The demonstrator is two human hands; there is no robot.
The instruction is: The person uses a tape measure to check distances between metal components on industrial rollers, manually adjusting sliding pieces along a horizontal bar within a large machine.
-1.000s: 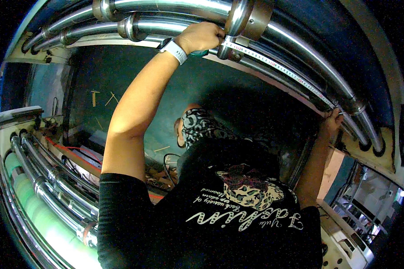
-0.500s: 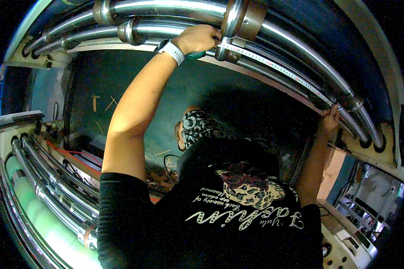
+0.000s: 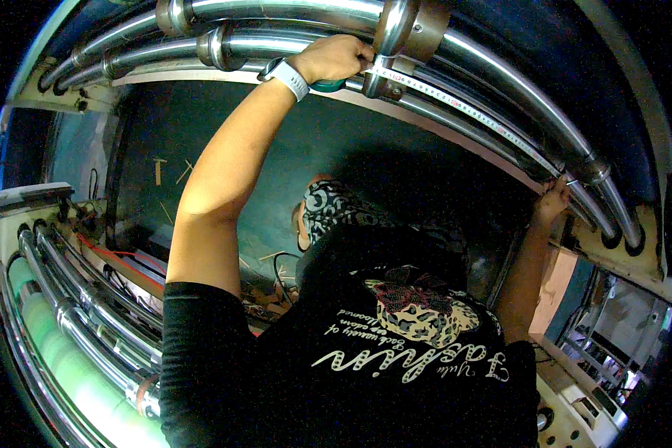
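My left hand (image 3: 334, 60), with a watch on a pale strap (image 3: 287, 78) at the wrist, is closed beside the metal collar on the shiny bars. A dark green tape measure case (image 3: 328, 86) shows partly beneath its palm. From there the white tape (image 3: 463, 108) runs taut along the bars to the right. At its far end my right hand (image 3: 554, 198) has its fingers closed on the tape, next to a smaller collar (image 3: 596, 172). Those fingers are small and dim in the picture.
Curved-looking metal bars (image 3: 276, 46) with collars (image 3: 214, 46) cross the top. A dark green panel (image 3: 224, 142) lies below, with thin pale scraps (image 3: 157, 172) on it. More bars (image 3: 97, 313) and a lit green roller (image 3: 75, 358) stand at lower left. A white machine housing (image 3: 575, 396) is at lower right.
The view has shifted slightly. Both hands keep their hold on the tape measure, which stays stretched along the bars; the fingers have moved only a little.
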